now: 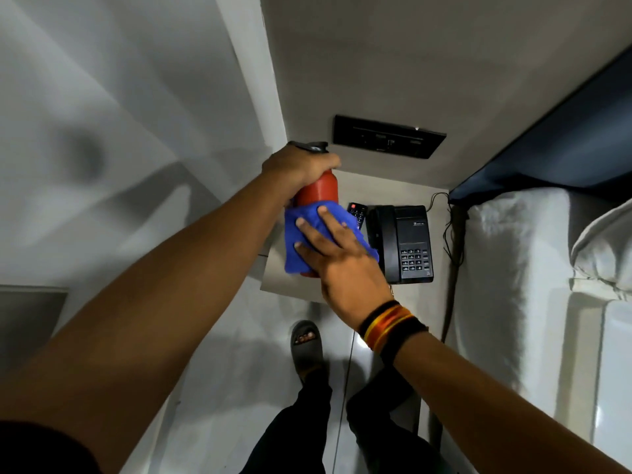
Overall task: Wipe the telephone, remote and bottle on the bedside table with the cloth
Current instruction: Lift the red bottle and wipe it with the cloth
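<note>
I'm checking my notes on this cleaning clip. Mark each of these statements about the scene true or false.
1. The left hand grips the red bottle near its top. True.
2. The cloth is green. False: it is blue.
3. The right hand presses the cloth around the bottle's lower part. True.
4. The telephone handset is lifted off. False: it rests on the phone.
5. The remote lies on the bed. False: it lies on the bedside table beside the telephone.
</note>
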Action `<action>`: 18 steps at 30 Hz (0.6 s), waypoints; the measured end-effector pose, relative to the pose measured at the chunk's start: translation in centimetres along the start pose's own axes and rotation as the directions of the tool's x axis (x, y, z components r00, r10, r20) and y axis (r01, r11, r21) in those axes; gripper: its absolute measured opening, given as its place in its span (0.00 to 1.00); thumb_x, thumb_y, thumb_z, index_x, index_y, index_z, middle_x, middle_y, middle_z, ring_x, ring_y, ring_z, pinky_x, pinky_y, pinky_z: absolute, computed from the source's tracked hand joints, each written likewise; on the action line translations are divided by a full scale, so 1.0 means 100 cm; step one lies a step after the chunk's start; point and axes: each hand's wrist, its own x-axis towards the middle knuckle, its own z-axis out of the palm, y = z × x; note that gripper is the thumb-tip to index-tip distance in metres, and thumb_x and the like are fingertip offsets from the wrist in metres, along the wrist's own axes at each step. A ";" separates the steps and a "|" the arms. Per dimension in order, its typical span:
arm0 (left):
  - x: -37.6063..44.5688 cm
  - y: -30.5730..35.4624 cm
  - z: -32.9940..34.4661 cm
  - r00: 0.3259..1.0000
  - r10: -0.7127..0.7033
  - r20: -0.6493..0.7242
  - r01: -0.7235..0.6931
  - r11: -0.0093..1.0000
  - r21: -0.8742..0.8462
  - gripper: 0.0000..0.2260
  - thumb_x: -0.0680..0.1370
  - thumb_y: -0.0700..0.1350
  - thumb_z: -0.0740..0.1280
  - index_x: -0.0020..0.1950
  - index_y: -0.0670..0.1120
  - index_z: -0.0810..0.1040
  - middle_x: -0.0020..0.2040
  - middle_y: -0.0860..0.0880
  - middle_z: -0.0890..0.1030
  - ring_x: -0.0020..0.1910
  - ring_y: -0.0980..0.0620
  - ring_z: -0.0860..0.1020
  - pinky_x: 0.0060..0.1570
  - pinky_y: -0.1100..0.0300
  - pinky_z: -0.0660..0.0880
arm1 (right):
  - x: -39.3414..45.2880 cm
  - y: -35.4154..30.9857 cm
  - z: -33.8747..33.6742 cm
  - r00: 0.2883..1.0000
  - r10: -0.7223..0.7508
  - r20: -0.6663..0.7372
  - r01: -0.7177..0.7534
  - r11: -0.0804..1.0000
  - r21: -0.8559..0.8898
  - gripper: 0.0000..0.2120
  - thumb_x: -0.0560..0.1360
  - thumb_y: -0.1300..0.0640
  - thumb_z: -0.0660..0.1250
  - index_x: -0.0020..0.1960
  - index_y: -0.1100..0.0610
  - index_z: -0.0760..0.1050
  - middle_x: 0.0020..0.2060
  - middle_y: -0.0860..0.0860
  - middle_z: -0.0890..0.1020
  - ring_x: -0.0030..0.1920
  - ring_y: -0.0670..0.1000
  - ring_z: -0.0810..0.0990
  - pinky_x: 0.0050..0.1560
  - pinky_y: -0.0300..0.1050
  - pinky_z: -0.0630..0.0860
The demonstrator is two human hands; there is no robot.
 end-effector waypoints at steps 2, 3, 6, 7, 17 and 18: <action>-0.005 -0.011 0.005 0.997 -0.040 0.067 0.043 0.998 -0.040 0.31 0.58 0.67 0.73 0.55 0.51 0.81 0.51 0.42 0.86 0.46 0.38 0.86 0.46 0.47 0.86 | -0.020 0.002 0.004 0.998 -0.059 0.023 0.059 0.998 -0.001 0.21 0.74 0.65 0.66 0.65 0.54 0.81 0.77 0.49 0.70 0.81 0.58 0.60 0.73 0.59 0.70; -0.006 -0.017 0.006 0.995 -0.048 0.087 0.054 0.996 -0.066 0.31 0.59 0.66 0.73 0.56 0.51 0.81 0.50 0.43 0.85 0.45 0.38 0.86 0.42 0.48 0.86 | -0.031 0.005 0.004 0.998 -0.060 0.018 0.059 0.998 0.032 0.21 0.72 0.66 0.67 0.62 0.53 0.83 0.75 0.47 0.73 0.80 0.56 0.63 0.71 0.55 0.73; -0.003 -0.030 0.008 0.995 -0.020 0.093 0.035 0.987 -0.157 0.28 0.59 0.66 0.74 0.53 0.52 0.81 0.48 0.46 0.86 0.43 0.42 0.87 0.34 0.53 0.84 | -0.053 0.021 0.000 0.981 0.176 -0.083 -0.128 0.905 0.405 0.26 0.68 0.71 0.60 0.59 0.54 0.84 0.67 0.46 0.80 0.72 0.47 0.73 0.73 0.48 0.71; -0.002 -0.032 0.008 0.997 0.005 0.083 0.011 0.982 -0.190 0.26 0.59 0.66 0.75 0.51 0.53 0.82 0.46 0.47 0.87 0.42 0.44 0.87 0.32 0.54 0.83 | -0.054 0.029 -0.003 0.930 0.340 -0.137 -0.216 0.810 0.545 0.27 0.67 0.71 0.58 0.58 0.54 0.84 0.63 0.46 0.82 0.67 0.43 0.76 0.73 0.46 0.71; -0.003 -0.033 -0.017 0.960 0.273 0.065 -0.234 0.905 -0.355 0.13 0.67 0.64 0.76 0.41 0.56 0.84 0.36 0.55 0.87 0.34 0.58 0.86 0.29 0.61 0.80 | 0.014 0.027 -0.008 0.820 0.572 0.017 -0.312 0.423 0.851 0.32 0.77 0.77 0.55 0.75 0.54 0.72 0.76 0.54 0.70 0.73 0.48 0.71 0.78 0.47 0.65; -0.002 -0.035 -0.022 0.966 0.254 0.048 -0.219 0.902 -0.372 0.14 0.67 0.64 0.77 0.43 0.56 0.84 0.37 0.55 0.88 0.35 0.58 0.87 0.29 0.61 0.81 | 0.003 0.022 0.001 0.830 0.556 0.048 -0.345 0.442 0.828 0.32 0.77 0.76 0.56 0.75 0.52 0.71 0.76 0.53 0.69 0.70 0.47 0.73 0.76 0.41 0.66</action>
